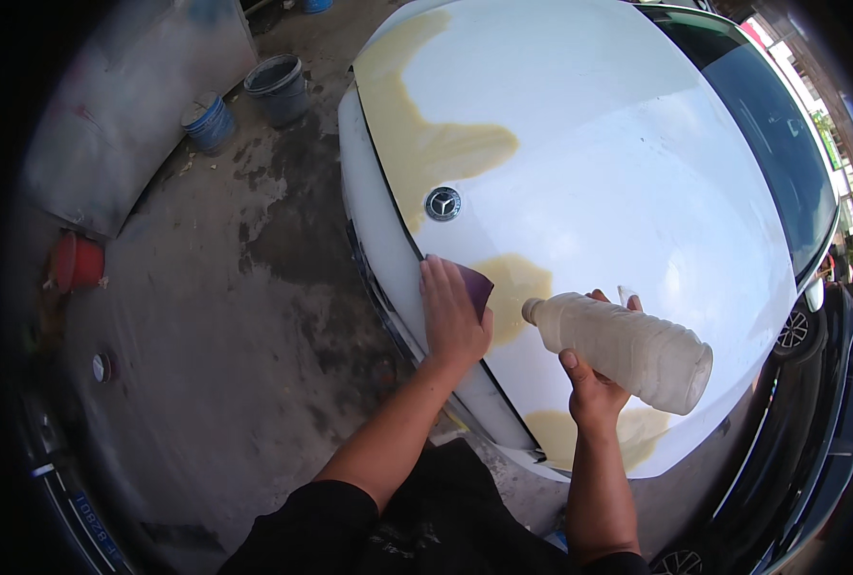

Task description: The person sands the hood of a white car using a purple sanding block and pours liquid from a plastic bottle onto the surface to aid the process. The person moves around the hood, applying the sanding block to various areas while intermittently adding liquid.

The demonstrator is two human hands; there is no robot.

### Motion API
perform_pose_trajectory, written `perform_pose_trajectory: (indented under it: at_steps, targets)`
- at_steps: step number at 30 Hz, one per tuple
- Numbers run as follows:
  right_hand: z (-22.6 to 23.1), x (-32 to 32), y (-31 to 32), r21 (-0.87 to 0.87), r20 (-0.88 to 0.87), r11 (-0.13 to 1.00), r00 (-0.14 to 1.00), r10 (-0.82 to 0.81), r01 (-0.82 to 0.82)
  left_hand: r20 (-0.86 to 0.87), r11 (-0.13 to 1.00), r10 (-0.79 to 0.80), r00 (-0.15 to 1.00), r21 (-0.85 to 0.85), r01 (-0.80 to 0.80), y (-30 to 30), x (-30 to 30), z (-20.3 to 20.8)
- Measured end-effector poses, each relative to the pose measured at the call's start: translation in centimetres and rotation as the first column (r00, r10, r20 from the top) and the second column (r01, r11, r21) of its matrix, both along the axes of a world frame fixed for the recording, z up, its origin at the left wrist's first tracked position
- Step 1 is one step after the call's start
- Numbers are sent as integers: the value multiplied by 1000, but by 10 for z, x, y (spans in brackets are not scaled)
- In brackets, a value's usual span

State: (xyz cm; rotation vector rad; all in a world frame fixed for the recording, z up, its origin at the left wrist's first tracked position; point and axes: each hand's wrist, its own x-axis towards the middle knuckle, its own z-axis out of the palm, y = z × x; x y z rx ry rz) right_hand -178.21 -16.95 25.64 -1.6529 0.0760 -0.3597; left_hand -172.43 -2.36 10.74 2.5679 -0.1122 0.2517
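My left hand (451,311) is at the front edge of a white car hood (618,172), fingers stretched together over a dark purple sheet of sandpaper (477,287). The sheet's free corner sticks out to the right of the fingers, beside a yellowish patch (522,287) on the paint. In my right hand (599,383) is a cloudy plastic bottle (627,347), gripped round its middle and tilted, its mouth toward the left hand and the patch. The fingers on the bottle's far side are partly hidden. A round emblem (443,203) sits on the hood beyond my left hand.
More yellowish areas (417,105) mark the hood's far front edge and near corner. A grey bucket (278,91), a blue bucket (208,123) and a red container (77,261) stand on the stained floor (225,316) at left. A dark car (819,402) is close on the right.
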Motion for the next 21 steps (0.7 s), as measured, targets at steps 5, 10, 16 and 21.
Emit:
perform_pose_trajectory:
  at_steps: [5,10,16,21]
  targets:
    - [-5,2,2,41,31,998,998,-52,51,-78,967,-244,967,62,249,-10,4,12]
    - [-4,1,4,3,-15,997,997,-78,78,-45,974,-200,979,96,203,-27,85,19]
    - [-14,3,7,42,18,985,986,-167,166,-303,980,9,953,191,52,-27,145,36]
    - [-19,1,6,44,25,985,985,-169,168,-288,988,110,951,134,-74,-16,169,33]
